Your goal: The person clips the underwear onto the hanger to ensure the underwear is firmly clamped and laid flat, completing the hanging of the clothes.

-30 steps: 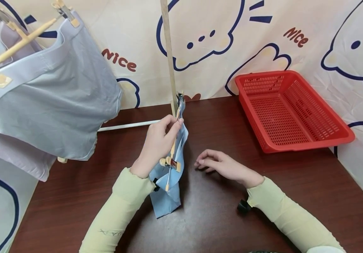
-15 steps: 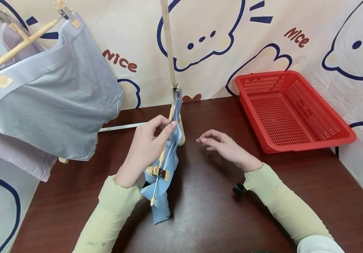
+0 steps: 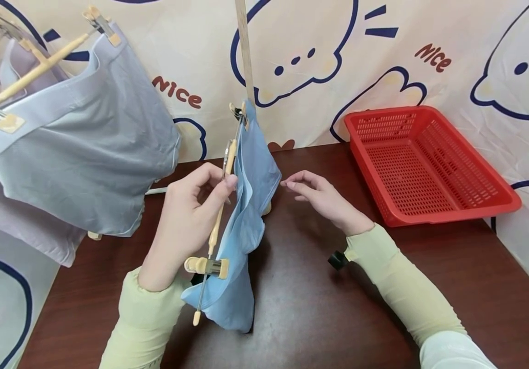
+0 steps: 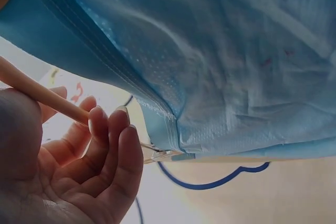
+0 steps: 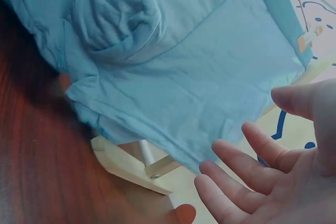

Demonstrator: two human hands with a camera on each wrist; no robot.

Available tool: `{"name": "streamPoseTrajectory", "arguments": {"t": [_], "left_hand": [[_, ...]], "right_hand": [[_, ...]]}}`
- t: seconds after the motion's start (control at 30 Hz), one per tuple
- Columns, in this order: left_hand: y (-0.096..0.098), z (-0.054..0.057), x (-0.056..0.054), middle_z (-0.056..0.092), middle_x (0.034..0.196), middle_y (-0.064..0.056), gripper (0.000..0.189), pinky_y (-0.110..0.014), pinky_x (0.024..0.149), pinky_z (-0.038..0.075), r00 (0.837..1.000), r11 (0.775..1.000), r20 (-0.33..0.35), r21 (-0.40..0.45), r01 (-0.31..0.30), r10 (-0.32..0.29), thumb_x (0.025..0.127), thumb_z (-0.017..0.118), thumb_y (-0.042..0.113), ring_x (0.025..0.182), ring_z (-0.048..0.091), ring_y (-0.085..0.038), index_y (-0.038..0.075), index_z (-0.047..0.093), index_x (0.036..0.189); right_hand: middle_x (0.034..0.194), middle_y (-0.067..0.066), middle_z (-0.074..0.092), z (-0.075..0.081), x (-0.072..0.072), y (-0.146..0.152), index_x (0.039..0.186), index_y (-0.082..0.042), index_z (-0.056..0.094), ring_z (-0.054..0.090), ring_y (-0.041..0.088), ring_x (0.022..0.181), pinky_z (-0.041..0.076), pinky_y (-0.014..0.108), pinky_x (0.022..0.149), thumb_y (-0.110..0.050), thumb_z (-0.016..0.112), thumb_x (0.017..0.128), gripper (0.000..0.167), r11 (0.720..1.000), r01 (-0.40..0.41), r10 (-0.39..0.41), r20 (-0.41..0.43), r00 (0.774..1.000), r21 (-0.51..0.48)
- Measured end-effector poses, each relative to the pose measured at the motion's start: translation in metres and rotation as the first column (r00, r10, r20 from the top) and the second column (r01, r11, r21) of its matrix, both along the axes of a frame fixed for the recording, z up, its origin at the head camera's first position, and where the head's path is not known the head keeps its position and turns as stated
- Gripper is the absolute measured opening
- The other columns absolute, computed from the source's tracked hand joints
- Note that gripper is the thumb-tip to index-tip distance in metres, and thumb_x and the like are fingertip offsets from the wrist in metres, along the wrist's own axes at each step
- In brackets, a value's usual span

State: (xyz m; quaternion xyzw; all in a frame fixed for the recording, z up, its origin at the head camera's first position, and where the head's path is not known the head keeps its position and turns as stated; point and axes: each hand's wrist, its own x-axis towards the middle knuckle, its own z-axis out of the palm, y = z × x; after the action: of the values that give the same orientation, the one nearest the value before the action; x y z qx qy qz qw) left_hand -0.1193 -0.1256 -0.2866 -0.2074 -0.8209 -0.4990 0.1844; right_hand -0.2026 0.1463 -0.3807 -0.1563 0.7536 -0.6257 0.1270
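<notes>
My left hand [image 3: 183, 218] grips the wooden-coloured bar of a clip hanger [image 3: 215, 230] around its middle. Blue underpants [image 3: 257, 159] hang from it, clipped at both ends of the waistband; the near metal clip [image 3: 213, 267] shows plainly. In the left wrist view, curled fingers [image 4: 121, 150] surround the bar beside the blue cloth. My right hand [image 3: 326, 197] hovers just right of the underpants with relaxed, spread fingers and holds nothing. From the right wrist, the garment's broad side and its front pouch [image 5: 126, 19] are visible near those fingers.
Grey underpants [image 3: 84, 148] hang from another clip hanger [image 3: 43, 66] at the left, with lilac garments behind. A red plastic basket [image 3: 435, 215] sits at the back right of the dark wooden table [image 3: 319, 318]. A wooden post [image 3: 244, 51] stands at the back.
My left hand has moved left and towards me with the hanger, whose far end has risen. The underpants have swung to show more of their side. My right hand has shifted slightly up and left.
</notes>
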Motion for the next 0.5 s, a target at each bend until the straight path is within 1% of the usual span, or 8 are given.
{"name": "streamPoseTrajectory", "arguments": {"t": [0.07,0.2,0.4,0.5], "left_hand": [[-0.002,0.005,0.003,0.063,0.071,0.004,0.019,-0.025,0.053,0.043,1.0,1.0,-0.018,0.009,-0.004,0.004,0.102,0.066,0.024,0.059,0.056,-0.012,0.01,0.068,0.088],[-0.007,0.013,0.006,0.065,0.071,0.005,0.019,-0.024,0.055,0.042,0.998,1.0,-0.051,0.011,-0.021,0.022,0.101,0.066,0.021,0.059,0.056,-0.012,0.009,0.069,0.088],[-0.015,0.024,0.004,0.065,0.07,0.006,0.019,-0.024,0.057,0.041,0.992,0.999,-0.115,0.003,-0.046,0.046,0.102,0.065,0.019,0.061,0.058,-0.011,0.007,0.069,0.087],[-0.019,0.032,0.005,0.064,0.072,0.003,0.02,-0.023,0.058,0.04,0.987,0.998,-0.151,0.005,-0.062,0.062,0.102,0.065,0.018,0.062,0.056,-0.01,0.004,0.068,0.088]], "right_hand": [[0.131,0.01,0.063,0.002,-0.002,-0.002,0.128,0.001,0.057,0.059,0.026,0.12,0.047,0.044,0.103,-0.023,0.056,0.105,0.033,1.0,0.006,-0.006,-0.009,1.0,0.0],[0.132,0.009,0.063,0.009,-0.007,-0.007,0.129,0.002,0.056,0.059,0.025,0.119,0.046,0.043,0.103,-0.023,0.057,0.105,0.035,1.0,0.027,-0.027,-0.023,0.999,-0.005],[0.135,0.011,0.059,0.023,-0.016,-0.02,0.132,-0.001,0.058,0.056,0.026,0.123,0.044,0.049,0.105,-0.026,0.059,0.104,0.037,0.997,0.06,-0.063,-0.077,0.995,-0.038],[0.138,0.012,0.057,0.031,-0.02,-0.026,0.135,-0.002,0.057,0.055,0.026,0.124,0.043,0.049,0.107,-0.026,0.059,0.104,0.039,0.997,0.056,-0.06,-0.093,0.994,-0.049]]}}
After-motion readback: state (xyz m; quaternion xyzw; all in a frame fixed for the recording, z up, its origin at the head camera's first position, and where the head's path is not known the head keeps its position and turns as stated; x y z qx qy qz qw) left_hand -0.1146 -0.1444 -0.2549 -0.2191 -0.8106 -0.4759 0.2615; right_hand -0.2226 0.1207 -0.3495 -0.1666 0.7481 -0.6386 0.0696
